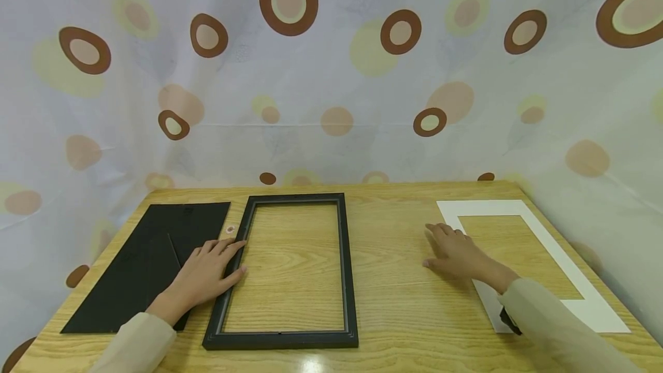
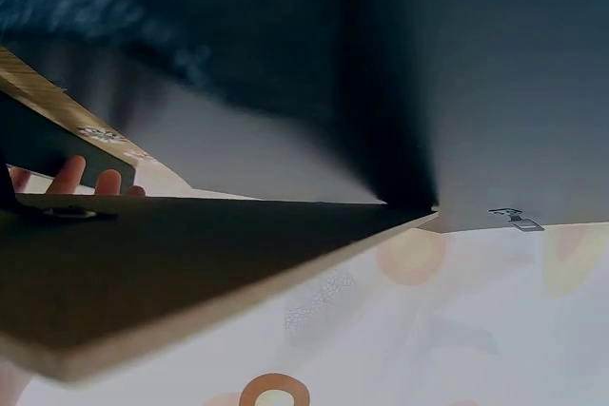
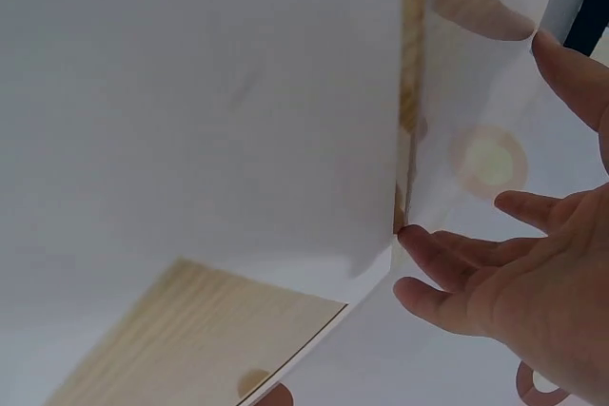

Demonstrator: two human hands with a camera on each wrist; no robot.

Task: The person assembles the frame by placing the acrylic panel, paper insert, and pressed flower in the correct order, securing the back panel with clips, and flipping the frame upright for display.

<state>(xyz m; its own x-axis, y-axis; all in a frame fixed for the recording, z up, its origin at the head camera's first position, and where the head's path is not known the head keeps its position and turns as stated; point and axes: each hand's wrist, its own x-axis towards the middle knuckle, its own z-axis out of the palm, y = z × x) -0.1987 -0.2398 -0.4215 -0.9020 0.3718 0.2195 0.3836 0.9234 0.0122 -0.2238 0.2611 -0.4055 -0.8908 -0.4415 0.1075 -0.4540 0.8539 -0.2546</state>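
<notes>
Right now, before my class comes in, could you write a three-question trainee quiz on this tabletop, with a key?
1. Put in order, left to right in the head view: white mat, black panel, black frame.
2. True or false: the left hand lies over the black frame's left side.
3. What shows through the black frame's opening?
A) patterned curtain
B) wooden table
C) white mat

Key:
1. Black panel, black frame, white mat
2. True
3. B
</notes>
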